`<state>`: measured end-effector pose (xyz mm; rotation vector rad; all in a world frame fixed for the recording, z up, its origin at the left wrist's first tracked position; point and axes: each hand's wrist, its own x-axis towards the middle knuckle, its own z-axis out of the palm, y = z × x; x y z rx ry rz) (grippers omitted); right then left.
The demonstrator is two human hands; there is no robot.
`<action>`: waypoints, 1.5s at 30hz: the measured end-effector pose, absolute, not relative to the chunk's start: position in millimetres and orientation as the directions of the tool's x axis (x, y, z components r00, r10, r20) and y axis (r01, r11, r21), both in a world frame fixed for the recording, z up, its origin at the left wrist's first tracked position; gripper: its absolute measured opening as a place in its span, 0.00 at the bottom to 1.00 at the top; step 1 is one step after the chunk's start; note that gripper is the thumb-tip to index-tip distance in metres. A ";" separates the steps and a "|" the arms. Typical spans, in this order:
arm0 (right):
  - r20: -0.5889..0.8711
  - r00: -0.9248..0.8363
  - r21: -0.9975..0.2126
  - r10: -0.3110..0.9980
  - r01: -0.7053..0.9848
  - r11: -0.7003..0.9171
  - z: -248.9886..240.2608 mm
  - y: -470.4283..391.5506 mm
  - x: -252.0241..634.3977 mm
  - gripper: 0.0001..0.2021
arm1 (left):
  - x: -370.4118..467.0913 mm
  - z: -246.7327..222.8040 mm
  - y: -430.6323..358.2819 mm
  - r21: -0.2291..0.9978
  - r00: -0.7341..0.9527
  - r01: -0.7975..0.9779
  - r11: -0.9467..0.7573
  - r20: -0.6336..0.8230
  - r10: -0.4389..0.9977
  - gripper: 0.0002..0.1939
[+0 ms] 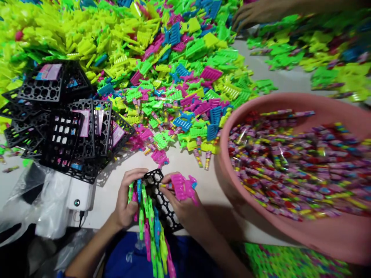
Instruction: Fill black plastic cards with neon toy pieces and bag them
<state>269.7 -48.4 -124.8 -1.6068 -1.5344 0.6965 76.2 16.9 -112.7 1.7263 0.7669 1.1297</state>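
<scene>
At the front edge of the table a black perforated rack (166,206) is tilted between my hands. My left hand (126,200) is wrapped round its left end, beside rows of green, pink, blue and yellow plastic pieces (150,220) that hang towards my lap. My right hand (181,200) pinches a pink plastic piece (183,187) with a small candy-like tube at its left end, close over the rack's open holes.
Loose bright plastic pieces (130,42) are heaped across the back. Black racks (72,127) are stacked at the left, near a white power bank (79,195). A pink tub (227,154) of wrapped tubes stands right. Another person's hand (252,15) reaches in at the top right.
</scene>
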 end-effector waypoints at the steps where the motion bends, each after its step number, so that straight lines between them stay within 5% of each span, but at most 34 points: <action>1: 0.122 0.123 -0.839 0.985 0.543 0.036 -127.2 -45.3 266.4 0.09 | 77.2 -114.2 15.7 0.918 0.397 -0.001 -0.396 0.364 0.842 0.30; 7: 0.258 -0.034 -0.758 0.966 0.613 0.224 -148.6 -28.7 256.5 0.14 | 82.3 -118.9 13.3 0.926 0.388 -0.019 -0.377 0.354 0.851 0.29; 12: 0.187 -0.052 -0.859 0.981 0.476 0.189 -147.8 -27.8 260.3 0.18 | 85.1 -122.6 12.1 0.912 0.358 -0.002 -0.410 0.383 0.851 0.29; 20: 0.355 -0.213 -0.725 0.910 0.552 0.412 -137.5 -22.7 275.7 0.21 | 79.8 -113.4 15.4 0.922 0.445 -0.002 -0.388 0.348 0.825 0.27; 28: 0.307 -0.217 -0.554 0.927 0.751 0.359 -132.2 -23.6 257.3 0.13 | 74.8 -97.9 19.8 0.956 0.486 -0.015 -0.292 0.262 0.834 0.26; 35: 0.329 -0.256 -0.518 0.909 0.755 0.401 -135.6 -16.7 255.6 0.10 | 83.3 -72.0 10.9 0.941 0.355 0.224 -0.253 0.163 0.920 0.09; 40: 0.361 -0.279 -0.438 0.890 0.792 0.426 -143.3 -15.1 254.0 0.15 | 88.2 -71.5 7.6 0.924 0.293 0.238 -0.300 0.227 0.929 0.14; 45: 0.376 -0.303 -0.484 0.876 0.741 0.464 -147.0 -15.4 254.4 0.12 | 90.0 -70.6 10.0 0.889 0.317 0.255 -0.380 0.295 0.901 0.16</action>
